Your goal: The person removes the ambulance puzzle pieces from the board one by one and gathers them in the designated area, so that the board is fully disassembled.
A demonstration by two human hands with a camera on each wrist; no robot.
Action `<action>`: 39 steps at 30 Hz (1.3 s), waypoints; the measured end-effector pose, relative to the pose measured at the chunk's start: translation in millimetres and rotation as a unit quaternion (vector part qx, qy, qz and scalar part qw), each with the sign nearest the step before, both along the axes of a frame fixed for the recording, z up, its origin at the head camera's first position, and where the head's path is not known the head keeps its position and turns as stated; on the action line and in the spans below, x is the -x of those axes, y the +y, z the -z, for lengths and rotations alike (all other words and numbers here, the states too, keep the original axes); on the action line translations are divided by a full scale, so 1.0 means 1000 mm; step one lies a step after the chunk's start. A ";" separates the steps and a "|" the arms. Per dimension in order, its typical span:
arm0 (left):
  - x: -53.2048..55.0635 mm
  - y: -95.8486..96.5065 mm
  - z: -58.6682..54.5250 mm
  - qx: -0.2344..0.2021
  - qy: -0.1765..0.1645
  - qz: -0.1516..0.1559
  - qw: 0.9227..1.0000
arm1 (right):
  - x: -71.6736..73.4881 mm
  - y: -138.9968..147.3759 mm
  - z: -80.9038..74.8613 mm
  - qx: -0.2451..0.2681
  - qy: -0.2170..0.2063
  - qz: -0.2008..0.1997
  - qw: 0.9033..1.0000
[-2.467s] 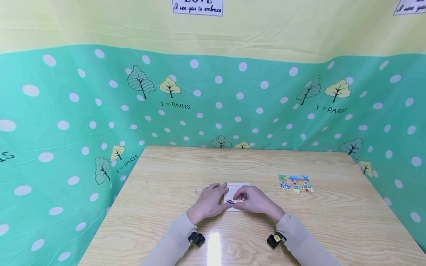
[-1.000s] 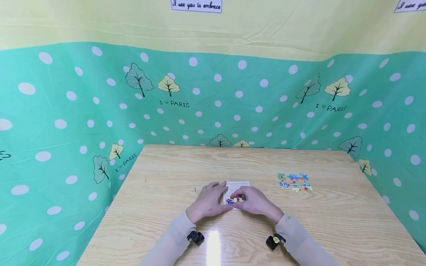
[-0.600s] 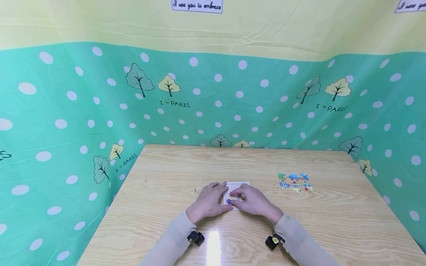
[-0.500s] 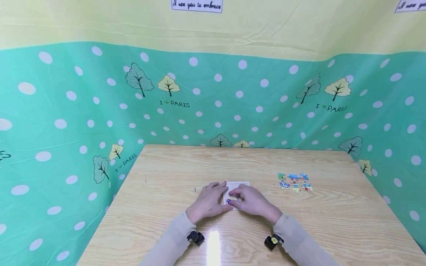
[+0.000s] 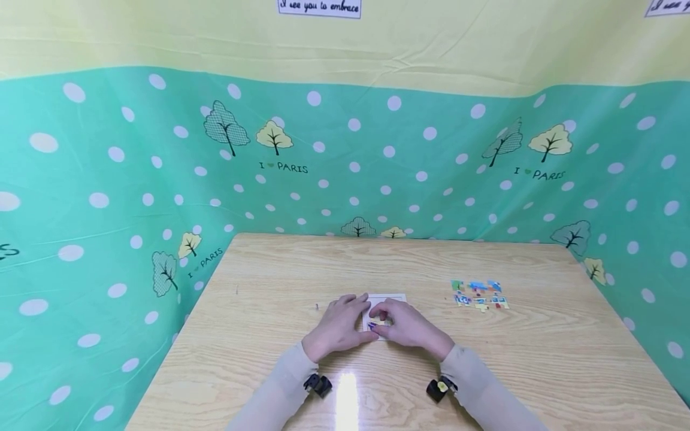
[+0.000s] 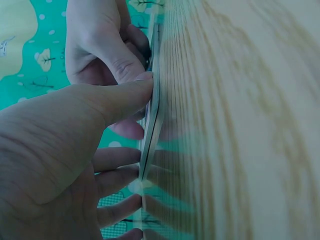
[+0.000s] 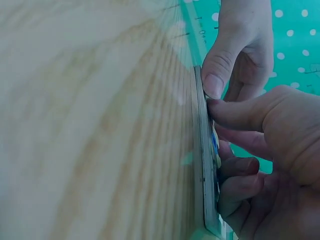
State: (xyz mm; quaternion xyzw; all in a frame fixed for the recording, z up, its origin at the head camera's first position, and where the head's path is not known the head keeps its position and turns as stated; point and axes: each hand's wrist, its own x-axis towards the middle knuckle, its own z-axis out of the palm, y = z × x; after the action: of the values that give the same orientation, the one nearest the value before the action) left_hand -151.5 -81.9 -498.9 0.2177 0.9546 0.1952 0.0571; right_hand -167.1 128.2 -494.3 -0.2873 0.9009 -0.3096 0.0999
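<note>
A small white puzzle board (image 5: 396, 296) lies flat on the table between both hands in the head view. My left hand (image 5: 339, 326) rests along its left side with fairly straight fingers, its thumb pressing the near edge. With thumb and fingertips my right hand (image 5: 406, 323) pinches a puzzle piece (image 5: 377, 321) low on the board; yellow and blue parts show, and the rest is covered. From the right wrist, the board (image 7: 201, 150) appears edge-on, the right thumb close to the left thumb and the outer fingers curled over it.
Several loose, colourful puzzle pieces (image 5: 478, 286) lie in rows on the wooden table (image 5: 291, 263), to the right of the board. A tiny dark bit (image 5: 317, 306) sits left of the left hand. A dotted green curtain (image 5: 323, 179) hangs behind the table.
The right hand has shifted slightly left over the board, and the piece it held tilted up now lies lower against the board. The left hand has stayed in place.
</note>
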 end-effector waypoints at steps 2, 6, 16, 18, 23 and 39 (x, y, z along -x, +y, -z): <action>0.000 0.000 0.000 -0.001 -0.002 0.000 1.000 | 0.001 0.000 -0.001 0.003 -0.005 0.002 1.000; 0.000 0.000 -0.001 -0.002 -0.007 0.000 1.000 | 0.003 -0.001 -0.002 0.007 -0.016 0.003 1.000; 0.001 0.000 0.001 0.000 0.000 0.002 1.000 | 0.008 -0.001 0.001 0.016 -0.039 0.012 0.999; 0.001 0.000 0.001 0.000 0.001 0.002 1.000 | 0.007 -0.001 0.002 0.020 -0.039 0.019 0.999; 0.001 0.000 0.001 -0.003 0.001 0.003 1.000 | 0.007 -0.001 0.003 0.023 -0.040 0.033 0.998; 0.001 -0.001 -0.001 -0.003 0.002 0.004 1.000 | 0.011 -0.002 0.006 0.041 -0.069 0.030 0.996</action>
State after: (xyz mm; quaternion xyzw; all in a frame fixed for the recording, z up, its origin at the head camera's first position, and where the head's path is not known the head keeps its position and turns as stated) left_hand -152.0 -82.7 -498.4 0.2226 0.9531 0.1976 0.0551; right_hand -177.7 126.5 -500.4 -0.2421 0.8866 -0.3680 0.1408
